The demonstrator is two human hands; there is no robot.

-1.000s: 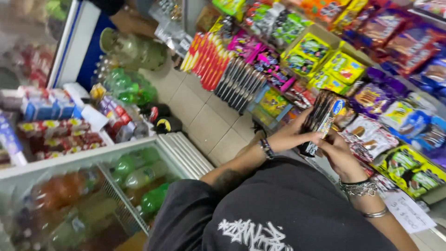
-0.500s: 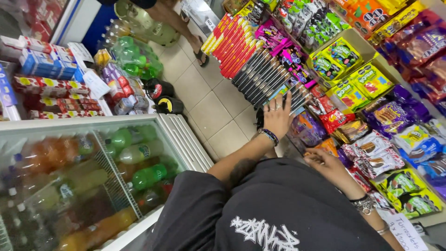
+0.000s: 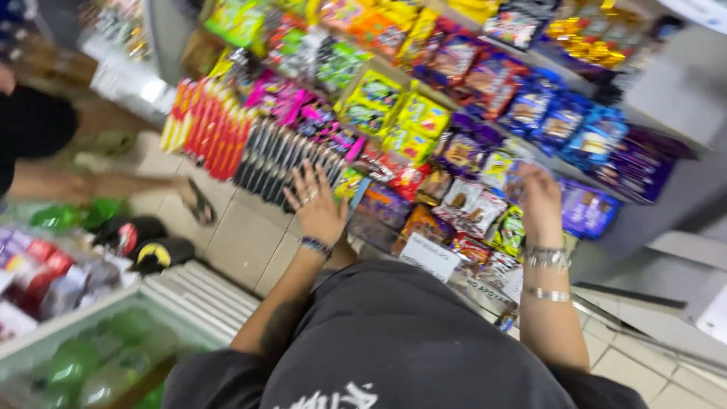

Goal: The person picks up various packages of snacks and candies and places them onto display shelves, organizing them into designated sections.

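Shop shelves (image 3: 651, 91) hold bright snack packets (image 3: 424, 113); left hand (image 3: 318, 204) spreads open over dark bars (image 3: 276, 155), right hand (image 3: 539, 201) grips a packet (image 3: 509, 173).

shirt (image 3: 409, 341): black, short sleeves, white graffiti-style print on the front | left hand (image 3: 318, 204): ring on one finger, dark beaded band at the wrist | left forearm: dark tattoo, blurred | right hand (image 3: 539, 203): silver chain bracelets at the wrist, one plain silver bangle further up the forearm
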